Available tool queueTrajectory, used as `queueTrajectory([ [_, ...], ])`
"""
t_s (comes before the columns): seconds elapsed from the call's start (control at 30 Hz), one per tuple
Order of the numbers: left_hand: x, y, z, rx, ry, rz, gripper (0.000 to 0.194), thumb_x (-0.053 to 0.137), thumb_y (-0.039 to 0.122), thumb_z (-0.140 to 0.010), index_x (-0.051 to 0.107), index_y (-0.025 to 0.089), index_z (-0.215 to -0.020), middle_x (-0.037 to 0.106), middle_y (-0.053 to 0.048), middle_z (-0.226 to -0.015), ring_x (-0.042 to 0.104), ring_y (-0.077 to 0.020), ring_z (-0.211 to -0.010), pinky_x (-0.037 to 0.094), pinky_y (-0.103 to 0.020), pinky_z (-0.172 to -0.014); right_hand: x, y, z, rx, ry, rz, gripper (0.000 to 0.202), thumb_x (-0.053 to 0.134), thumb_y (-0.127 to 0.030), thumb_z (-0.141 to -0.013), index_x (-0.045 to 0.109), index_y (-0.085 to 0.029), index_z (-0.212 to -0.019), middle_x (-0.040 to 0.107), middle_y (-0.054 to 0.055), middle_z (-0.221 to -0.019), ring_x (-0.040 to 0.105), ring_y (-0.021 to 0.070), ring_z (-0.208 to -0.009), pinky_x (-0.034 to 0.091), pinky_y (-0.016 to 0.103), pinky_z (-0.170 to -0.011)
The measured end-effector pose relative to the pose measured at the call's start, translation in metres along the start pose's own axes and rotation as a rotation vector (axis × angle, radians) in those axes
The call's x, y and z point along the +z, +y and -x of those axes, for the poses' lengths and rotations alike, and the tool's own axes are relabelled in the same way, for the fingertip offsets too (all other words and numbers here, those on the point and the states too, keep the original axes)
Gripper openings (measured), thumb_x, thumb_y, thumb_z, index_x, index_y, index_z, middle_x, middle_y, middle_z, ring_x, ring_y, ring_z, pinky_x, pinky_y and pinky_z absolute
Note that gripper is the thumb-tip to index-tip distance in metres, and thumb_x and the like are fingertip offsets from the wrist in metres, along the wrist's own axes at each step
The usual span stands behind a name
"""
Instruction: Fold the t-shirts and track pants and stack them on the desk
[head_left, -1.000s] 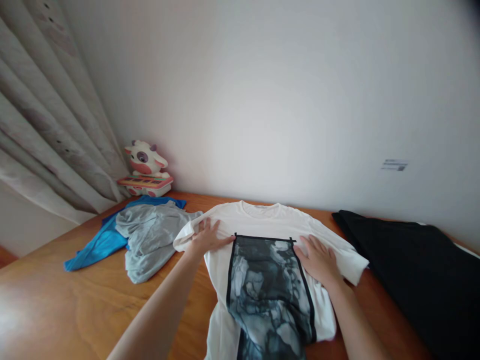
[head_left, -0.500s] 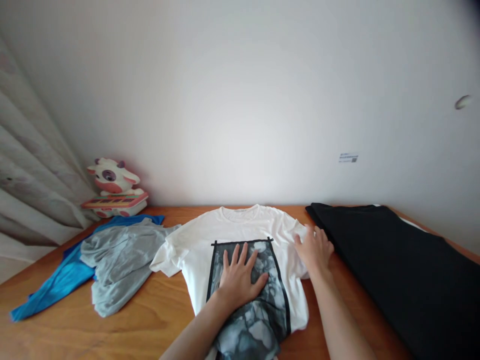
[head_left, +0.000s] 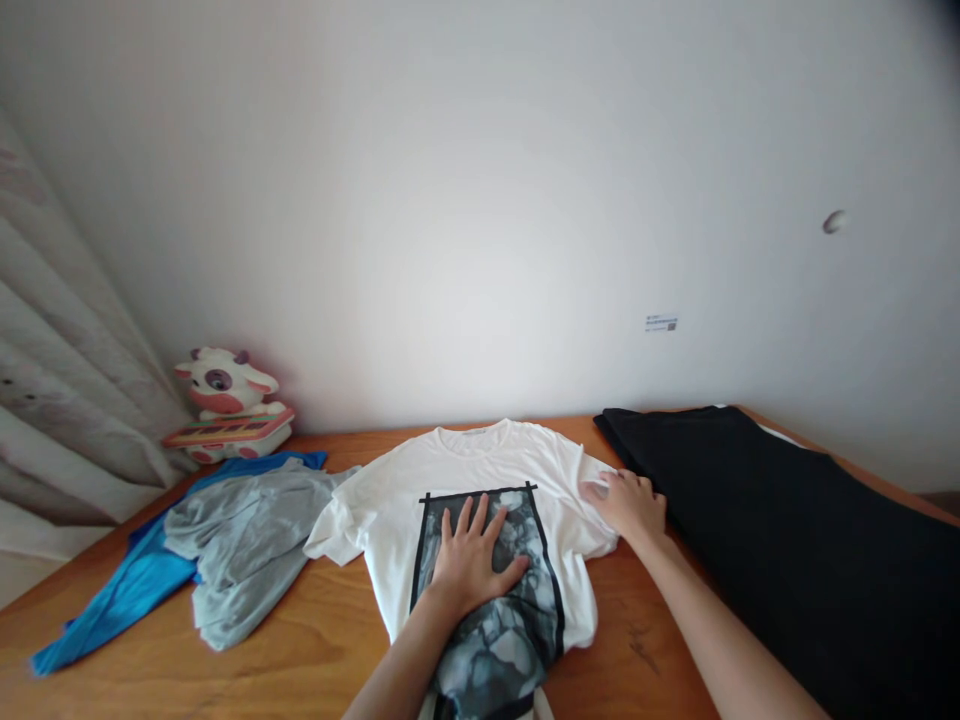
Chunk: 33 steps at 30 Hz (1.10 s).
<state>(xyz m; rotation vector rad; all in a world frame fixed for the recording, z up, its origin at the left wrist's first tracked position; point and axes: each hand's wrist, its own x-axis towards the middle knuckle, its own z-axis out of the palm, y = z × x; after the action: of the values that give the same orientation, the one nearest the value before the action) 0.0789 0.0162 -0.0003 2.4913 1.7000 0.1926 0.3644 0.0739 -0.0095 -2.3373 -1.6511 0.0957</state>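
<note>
left hand moved onto shirt print; wall label text illegibly small

The left forearm slants from the near side toward the far right, its left hand palm down, fingers fanned toward the far side, thumb stretched right. The right forearm angles far and left; the right hand, farther off, has bent fingers, thumb leftmost.

A home — patterned curtain, cow toy keyboard
</note>
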Motion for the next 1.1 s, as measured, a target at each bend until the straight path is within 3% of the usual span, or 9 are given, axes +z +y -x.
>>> queueTrajectory([
  [0.13,0.0,0.0,0.0,0.0,-0.001,0.006,0.086,0.042,0.079,-0.088,0.039,0.029,-0.157,0.029,-0.013,-0.166,0.021,-0.0414,-0.154,0.012,-0.071,-0.12,-0.019,0.026,-0.024,0.046,-0.138,-0.033,0.05,0.054,-0.048,-0.092,0.071,-0.012,-0.122,0.072,0.021,-0.119,0.07,0.0307,-0.106,0.051,0.036,-0.082],
  [0.3,-0.001,0.0,0.001,0.001,0.001,0.015,0.087,0.042,0.08,-0.087,0.038,0.03,-0.158,0.027,-0.013,-0.167,0.021,-0.0413,-0.154,0.01,-0.071,-0.12,-0.033,0.031,-0.044,-0.019,-0.256,-0.062,0.021,0.068,-0.034,-0.081,0.078,-0.018,-0.092,0.078,0.009,-0.091,0.074,0.0237,-0.087,0.05,0.027,-0.069],
  [0.37,-0.001,-0.001,0.001,0.005,-0.007,0.022,0.088,0.042,0.081,-0.086,0.037,0.03,-0.158,0.026,-0.013,-0.167,0.02,-0.0415,-0.154,0.01,-0.071,-0.12,-0.04,0.028,-0.046,-0.019,-0.205,-0.043,0.025,0.062,-0.025,-0.084,0.076,-0.017,-0.103,0.077,0.011,-0.098,0.074,0.0245,-0.09,0.05,0.028,-0.072],
  [0.47,-0.002,-0.001,0.0,0.011,-0.017,0.03,0.089,0.041,0.082,-0.086,0.036,0.031,-0.158,0.024,-0.013,-0.168,0.019,-0.0416,-0.154,0.009,-0.072,-0.119,-0.05,0.018,-0.039,-0.004,-0.066,0.034,0.039,0.052,-0.017,-0.088,0.065,-0.006,-0.123,0.07,0.026,-0.114,0.07,0.0346,-0.105,0.051,0.041,-0.082],
  [0.57,-0.003,0.0,0.0,0.015,-0.013,0.04,0.09,0.04,0.082,-0.086,0.035,0.03,-0.159,0.023,-0.013,-0.168,0.018,-0.0418,-0.155,0.008,-0.071,-0.12,-0.049,0.001,-0.014,-0.128,0.064,0.092,0.045,0.045,-0.019,-0.094,0.055,-0.007,-0.136,0.058,0.03,-0.135,0.056,0.039,-0.126,0.043,0.052,-0.098],
  [0.7,-0.002,-0.001,0.001,0.023,-0.007,0.061,0.092,0.039,0.083,-0.085,0.036,0.028,-0.158,0.023,-0.013,-0.168,0.017,-0.0417,-0.155,0.008,-0.072,-0.12,-0.019,-0.018,0.028,-0.334,0.045,0.114,0.045,0.042,-0.039,-0.1,0.054,-0.02,-0.14,0.057,0.018,-0.143,0.051,0.0322,-0.132,0.037,0.048,-0.108],
  [0.87,-0.002,-0.002,0.003,0.023,0.023,0.139,0.086,0.042,0.081,-0.087,0.044,0.028,-0.154,0.03,-0.013,-0.166,0.021,-0.0397,-0.154,0.008,-0.069,-0.121,0.019,-0.009,0.043,-0.225,-0.035,0.165,0.059,0.034,-0.052,-0.101,0.045,-0.021,-0.15,0.039,0.017,-0.16,0.031,0.0343,-0.149,0.028,0.062,-0.114],
  [1.0,-0.01,-0.005,0.002,-0.021,0.164,0.385,0.056,0.043,0.061,-0.097,0.062,0.026,-0.135,0.052,-0.009,-0.153,0.041,-0.0309,-0.145,0.023,-0.056,-0.124,0.018,0.008,0.045,-0.341,0.227,0.033,0.047,0.034,-0.039,-0.1,0.061,-0.014,-0.129,0.053,0.02,-0.145,0.047,0.0325,-0.136,0.034,0.05,-0.113],
  [1.1,-0.023,-0.016,0.011,-0.02,0.357,0.61,0.043,0.035,0.048,-0.102,0.066,0.022,-0.117,0.067,-0.011,-0.126,0.061,-0.0238,-0.118,0.047,-0.04,-0.106,0.006,0.016,0.064,-0.528,0.313,-0.151,0.037,0.036,-0.039,-0.1,0.067,-0.019,-0.103,0.067,0.016,-0.113,0.061,0.0296,-0.107,0.044,0.043,-0.098],
])
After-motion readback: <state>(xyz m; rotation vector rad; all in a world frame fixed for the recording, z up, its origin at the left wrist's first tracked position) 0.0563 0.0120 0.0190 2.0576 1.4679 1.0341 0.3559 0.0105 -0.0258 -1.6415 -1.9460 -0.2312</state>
